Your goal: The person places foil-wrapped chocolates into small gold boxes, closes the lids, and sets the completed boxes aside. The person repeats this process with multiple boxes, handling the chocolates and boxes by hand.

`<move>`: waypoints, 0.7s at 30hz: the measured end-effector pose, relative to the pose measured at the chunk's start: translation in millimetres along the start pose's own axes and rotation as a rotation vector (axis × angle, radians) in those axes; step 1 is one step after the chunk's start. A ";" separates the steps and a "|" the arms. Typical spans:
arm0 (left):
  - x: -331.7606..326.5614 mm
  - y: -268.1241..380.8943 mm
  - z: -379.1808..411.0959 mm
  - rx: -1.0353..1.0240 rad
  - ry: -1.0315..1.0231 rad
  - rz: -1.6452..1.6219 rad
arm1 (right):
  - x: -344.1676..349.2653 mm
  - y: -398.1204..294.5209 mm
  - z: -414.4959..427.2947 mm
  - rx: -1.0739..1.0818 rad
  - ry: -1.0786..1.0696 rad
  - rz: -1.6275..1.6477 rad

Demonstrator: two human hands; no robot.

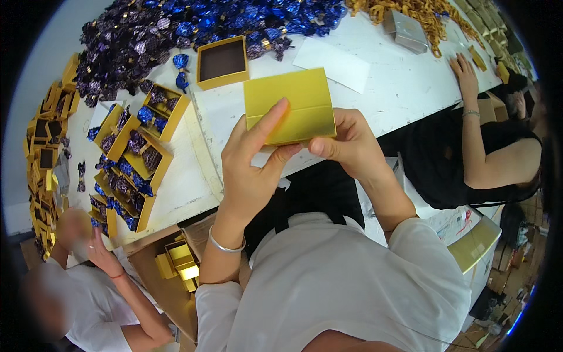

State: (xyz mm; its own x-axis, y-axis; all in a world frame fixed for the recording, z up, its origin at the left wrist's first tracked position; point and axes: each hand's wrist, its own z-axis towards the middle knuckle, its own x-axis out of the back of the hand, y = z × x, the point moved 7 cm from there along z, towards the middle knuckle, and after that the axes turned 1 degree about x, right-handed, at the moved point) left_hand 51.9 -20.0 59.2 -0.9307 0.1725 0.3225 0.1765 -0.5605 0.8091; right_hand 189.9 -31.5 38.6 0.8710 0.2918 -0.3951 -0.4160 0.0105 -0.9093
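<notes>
A gold cardboard box (292, 103) with a crease across its face is held between my two hands above the near edge of the white table. My left hand (255, 163) grips its left and near side, the index finger lying over the face and the thumb along the near edge. At its near right corner, my right hand (352, 145) holds the box with thumb and fingers. Just beyond it on the table lies an open gold box tray (223, 63) with a dark inside. White paper (334, 64) lies beyond the held box.
Gold boxes (147, 163) with blue and purple foil-wrapped pieces stand at left, below a large foil-wrapped heap (132, 39). More gold boxes (46, 136) are stacked far left. A carton (149, 273) holds gold boxes. Co-workers sit at lower left and right; one's hand (465, 72) rests on the table.
</notes>
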 end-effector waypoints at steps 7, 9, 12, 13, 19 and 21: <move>21.6 -17.3 -13.0 0.242 0.058 -0.129 | -7.8 -12.1 4.8 0.298 0.212 -0.424; 24.8 -23.8 -16.6 0.294 0.063 -0.096 | -15.0 -14.4 1.3 0.404 0.256 -0.659; 31.8 -25.3 -17.6 0.229 0.083 0.223 | -22.6 -15.9 7.2 0.581 0.155 -1.102; 32.5 -18.6 -17.2 0.156 0.112 0.416 | -22.3 -13.1 7.2 0.645 0.168 -1.174; 32.5 -25.7 -20.1 0.105 0.054 0.540 | -1.4 16.2 21.8 0.352 0.061 -0.950; 32.6 -36.1 -20.6 0.164 -0.006 0.460 | 1.3 18.5 25.5 0.300 0.058 -0.890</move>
State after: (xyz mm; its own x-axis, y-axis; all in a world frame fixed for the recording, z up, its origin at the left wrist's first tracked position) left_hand 8.6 -10.8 30.4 -0.7428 -0.0584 0.6669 0.6174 -0.4452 0.6486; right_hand 176.6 -6.6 24.6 0.9095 0.0101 0.4156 0.3660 0.4550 -0.8118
